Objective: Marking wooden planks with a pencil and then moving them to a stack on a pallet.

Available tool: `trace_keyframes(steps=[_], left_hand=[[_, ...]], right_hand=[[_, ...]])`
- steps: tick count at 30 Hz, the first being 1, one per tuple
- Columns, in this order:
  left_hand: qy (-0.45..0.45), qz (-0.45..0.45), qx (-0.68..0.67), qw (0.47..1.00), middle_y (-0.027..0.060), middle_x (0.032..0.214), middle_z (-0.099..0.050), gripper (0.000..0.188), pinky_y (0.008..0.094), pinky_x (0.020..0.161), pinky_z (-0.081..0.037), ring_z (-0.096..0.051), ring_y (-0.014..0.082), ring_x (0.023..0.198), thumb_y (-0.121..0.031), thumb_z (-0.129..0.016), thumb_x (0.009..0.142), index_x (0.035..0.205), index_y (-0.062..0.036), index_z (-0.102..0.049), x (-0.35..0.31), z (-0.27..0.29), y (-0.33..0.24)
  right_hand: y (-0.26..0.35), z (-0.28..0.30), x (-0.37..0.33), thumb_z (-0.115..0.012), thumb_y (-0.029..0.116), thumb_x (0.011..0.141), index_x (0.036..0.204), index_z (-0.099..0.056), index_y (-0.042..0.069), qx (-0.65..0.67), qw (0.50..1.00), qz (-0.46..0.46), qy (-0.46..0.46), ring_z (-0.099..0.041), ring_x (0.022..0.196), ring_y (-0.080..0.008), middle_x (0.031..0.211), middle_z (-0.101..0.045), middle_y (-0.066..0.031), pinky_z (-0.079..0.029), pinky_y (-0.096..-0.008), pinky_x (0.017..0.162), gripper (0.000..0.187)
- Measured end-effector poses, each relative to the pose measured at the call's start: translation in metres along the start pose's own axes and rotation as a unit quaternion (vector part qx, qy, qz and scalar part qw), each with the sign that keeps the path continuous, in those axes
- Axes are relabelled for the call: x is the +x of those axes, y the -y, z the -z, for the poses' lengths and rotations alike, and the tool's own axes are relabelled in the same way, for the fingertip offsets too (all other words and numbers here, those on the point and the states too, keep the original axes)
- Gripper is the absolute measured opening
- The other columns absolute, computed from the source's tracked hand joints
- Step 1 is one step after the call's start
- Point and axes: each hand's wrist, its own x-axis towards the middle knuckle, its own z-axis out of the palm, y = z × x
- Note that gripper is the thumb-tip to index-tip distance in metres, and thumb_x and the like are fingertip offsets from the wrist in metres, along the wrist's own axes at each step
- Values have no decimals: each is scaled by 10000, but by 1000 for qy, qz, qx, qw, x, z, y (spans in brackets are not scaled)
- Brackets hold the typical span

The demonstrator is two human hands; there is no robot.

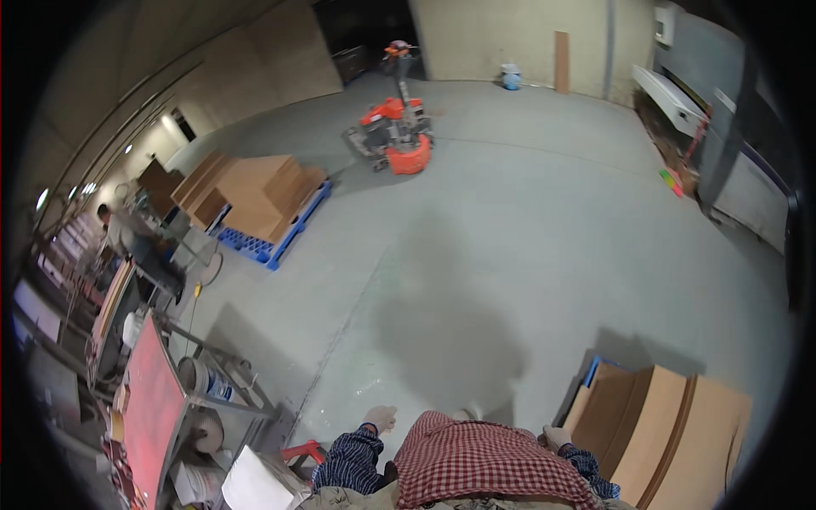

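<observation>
My left hand (380,418), in a pale glove, is held out over the floor beside the red checked apron (476,455) I wear. Its fingers look loosely apart, and nothing shows in them. On the apron's other side, my right hand (557,438), also in a pale glove, is close to the left edge of a stack of brown boards (667,416). Whether it touches the stack I cannot tell; its fingers are too small to make out. Dark blue patterned sleeves cover both forearms.
A red-topped table (153,408) stands at left, with buckets (208,378) beneath. Farther off are brown panels (255,191) on a blue pallet (276,246), an orange pallet truck (399,127), and a person (140,242) bent at a bench. Machinery (722,127) lines the right.
</observation>
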Motion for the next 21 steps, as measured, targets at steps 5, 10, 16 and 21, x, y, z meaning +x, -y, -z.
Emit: trace_keyframes(steps=[5,10,16,21], left_hand=[[-12,-66,81,994,85,704,-676,429,378,559,-506,-648,220,609,-390,-438,983,849,-62,-681,30,35,47],[6,90,-52,995,158,858,-707,480,402,657,-554,-675,234,674,-455,-467,962,970,-18,-666,42,19,53],[-23,-37,223,974,150,1044,-690,463,348,803,-525,-646,261,890,-379,-430,1019,1164,13,-630,48,36,9],[-90,-24,140,986,160,1026,-705,511,390,778,-532,-661,274,879,-411,-399,1024,1122,29,-640,106,46,-55]], right_hand=[[87,-32,28,-415,327,919,782,-617,-10,-108,992,58,32,-574,631,-231,741,-643,-113,-454,-390,604,416],[136,-30,109,-440,309,911,667,-492,90,-87,992,3,86,-524,522,-197,598,-557,-73,-404,-371,497,332],[191,-26,236,-502,350,934,881,-636,25,-220,969,68,95,-624,640,-245,787,-658,-130,-500,-403,571,356],[248,-4,387,-527,400,952,715,-668,87,-360,928,46,85,-554,559,-204,688,-609,-129,-464,-370,521,417]])
